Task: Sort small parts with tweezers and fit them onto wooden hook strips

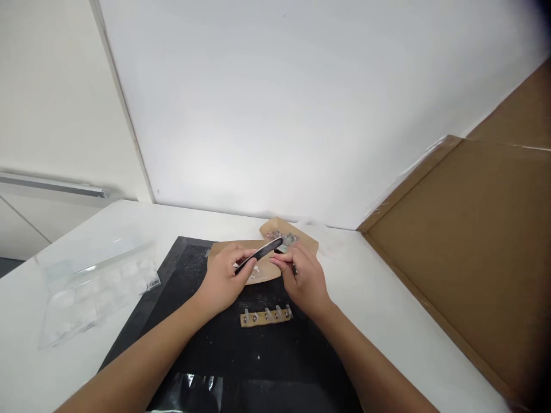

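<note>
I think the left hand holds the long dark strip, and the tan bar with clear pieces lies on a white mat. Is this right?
The colour is wrong: the head view shows a black mat, not white. The left hand does hold the long dark strip, and the tan bar with clear pieces does lie on the mat.

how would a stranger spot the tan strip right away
On the white table, find the black mat. On it, nearer the camera than the left hand and right hand, lies a short strip. Unlike the tan tray beyond it, it is narrow, with clear pieces standing along it in a row.
</note>
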Motion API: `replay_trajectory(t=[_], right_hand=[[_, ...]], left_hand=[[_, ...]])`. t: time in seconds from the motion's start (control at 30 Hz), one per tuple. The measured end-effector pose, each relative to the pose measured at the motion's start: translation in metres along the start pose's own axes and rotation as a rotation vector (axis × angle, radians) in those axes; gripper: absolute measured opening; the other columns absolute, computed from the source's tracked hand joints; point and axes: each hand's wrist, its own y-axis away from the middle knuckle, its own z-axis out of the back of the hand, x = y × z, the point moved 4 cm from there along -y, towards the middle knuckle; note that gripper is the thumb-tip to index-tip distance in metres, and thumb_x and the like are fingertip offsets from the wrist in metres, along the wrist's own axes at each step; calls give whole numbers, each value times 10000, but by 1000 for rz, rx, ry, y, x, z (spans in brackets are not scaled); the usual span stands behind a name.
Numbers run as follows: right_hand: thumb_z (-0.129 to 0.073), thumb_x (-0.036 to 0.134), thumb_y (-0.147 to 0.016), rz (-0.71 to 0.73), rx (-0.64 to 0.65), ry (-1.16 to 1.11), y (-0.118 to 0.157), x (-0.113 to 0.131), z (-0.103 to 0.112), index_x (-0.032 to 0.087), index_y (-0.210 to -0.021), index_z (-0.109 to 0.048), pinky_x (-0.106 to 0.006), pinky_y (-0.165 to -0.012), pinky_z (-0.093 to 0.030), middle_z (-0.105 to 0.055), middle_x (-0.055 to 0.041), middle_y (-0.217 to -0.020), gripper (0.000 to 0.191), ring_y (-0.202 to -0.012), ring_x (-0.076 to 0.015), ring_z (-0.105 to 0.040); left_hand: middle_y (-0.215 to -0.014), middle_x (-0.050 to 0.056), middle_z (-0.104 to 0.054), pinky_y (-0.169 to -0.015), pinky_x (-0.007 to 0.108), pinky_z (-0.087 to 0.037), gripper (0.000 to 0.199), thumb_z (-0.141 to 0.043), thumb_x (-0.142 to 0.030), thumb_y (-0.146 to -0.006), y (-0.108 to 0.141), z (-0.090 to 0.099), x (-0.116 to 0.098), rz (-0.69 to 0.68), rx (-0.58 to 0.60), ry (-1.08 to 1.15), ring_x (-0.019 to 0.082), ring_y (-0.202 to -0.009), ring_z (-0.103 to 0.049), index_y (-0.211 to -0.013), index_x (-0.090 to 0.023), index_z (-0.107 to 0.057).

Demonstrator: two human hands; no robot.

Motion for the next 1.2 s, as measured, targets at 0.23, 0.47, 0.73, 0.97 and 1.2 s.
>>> replay_trajectory(t=[0.23, 0.47, 0.73, 0.97, 1.2], right_hand=[[-565, 279, -1027, 20, -94, 285, -2, 9, -2, 209, -843, -590, -363, -742, -405, -595, -19, -742, 198, -730, -194, -566], [-527, 294, -1042, -94, 9, 280, 3, 3, -13, 209, -851, -534, -366, -763, -412, -611, -46, -832, 209, -797, -213, -578], [-526, 282, -1038, -29, 68, 157, 9, 4, -21, 209, -858, -534, -340, -721, -386, -601, -28, -821, 195, -772, -199, -561], [-495, 277, -1039, -96, -46, 212, 7, -1, -22, 216, -832, -520, -353, -734, -383, -579, -33, -787, 217, -755, -205, -546], [-498, 263, -1037, -78, -76, 225, 4, 1, -24, 218, -843, -509, -354, -740, -377, -573, -25, -785, 199, -750, -201, -542]], left_hand=[[-755, 20, -703, -597, 231, -447, 357, -650, -424, -930, 6, -8, 3, 195, 96, 350, 140, -646, -612, -1202, -216, -753], [-574, -25, -592, -429, 189, -293, 420, -677, -472, -908, 7, -13, 11, 314, 89, 397, 74, -459, -421, -1224, -207, -758], [-576, -25, -630, -451, 197, -346, 352, -651, -410, -929, 7, -8, 6, 257, 44, 258, 82, -458, -481, -1187, -208, -781], [-620, -22, -659, -559, 216, -431, 302, -629, -401, -947, 7, -5, 3, 175, -12, 145, 125, -589, -596, -1118, -219, -799], [-639, -3, -676, -621, 250, -468, 298, -600, -391, -960, 5, 0, 1, 121, -3, 93, 166, -673, -659, -833, -200, -791]])
